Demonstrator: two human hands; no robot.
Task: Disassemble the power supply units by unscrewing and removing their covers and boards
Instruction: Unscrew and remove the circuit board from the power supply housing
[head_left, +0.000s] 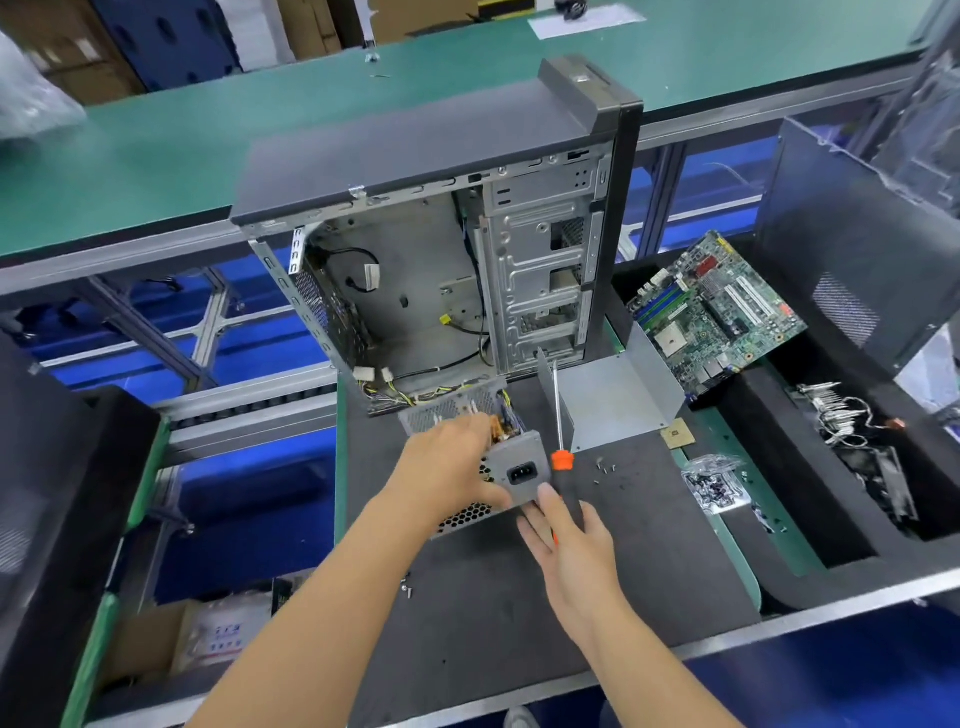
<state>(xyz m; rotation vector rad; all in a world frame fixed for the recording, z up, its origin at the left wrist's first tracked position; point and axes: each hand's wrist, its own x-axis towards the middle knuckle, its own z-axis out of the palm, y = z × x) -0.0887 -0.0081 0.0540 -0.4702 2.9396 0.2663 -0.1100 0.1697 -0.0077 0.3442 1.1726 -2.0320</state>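
Dark bench mat (467, 613); power supply (514, 467) socket end toward camera, left hand (447, 467) gripping; right hand (566, 540) holding screwdriver (561, 447).

Your dark work mat (483, 613) carries the open power supply unit (511, 457), its bent metal cover (618, 400) just beside it, and the gutted computer case (441, 249) standing behind. Also on the mat — a screwdriver (563, 457), loose screws (605, 470), a chip (678, 434) and a parts bag (717, 483).

Grey power supply unit (498, 457), cover off, tilted on the dark surface (467, 597); its bent metal cover (618, 400) stands just beside it.
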